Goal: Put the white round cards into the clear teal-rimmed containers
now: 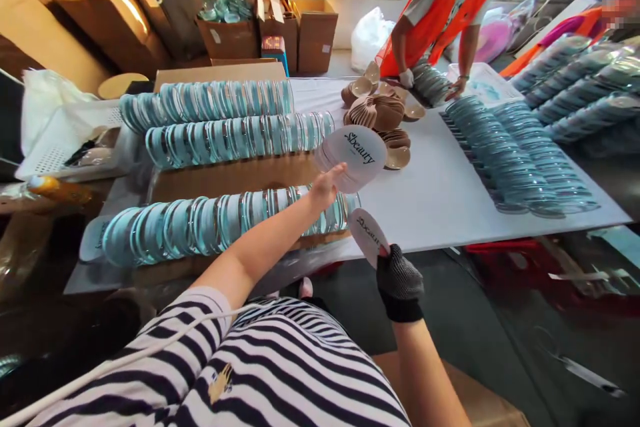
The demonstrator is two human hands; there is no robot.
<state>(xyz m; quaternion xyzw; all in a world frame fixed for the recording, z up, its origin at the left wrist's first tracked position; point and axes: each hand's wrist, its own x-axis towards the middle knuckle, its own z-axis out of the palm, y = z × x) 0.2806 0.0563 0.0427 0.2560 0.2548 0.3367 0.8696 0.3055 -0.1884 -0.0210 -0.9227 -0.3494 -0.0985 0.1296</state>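
Observation:
My bare left hand is closed on the edge of a small stack of rounded, whitish film sheets, the top one printed "beauty" in black. Lower and to the right, my right hand, in a dark knitted glove, pinches a single sheet with the same print, tilted and apart from the stack. Just left of my left hand runs the near row of shiny blue-edged discs standing on edge. One printed sheet rests against that row's left end.
Two more disc rows lie behind on cardboard. Brown oval pieces are heaped mid-table. Across the table a person in an orange vest handles discs beside long stacks. A white basket stands left; cartons stand behind.

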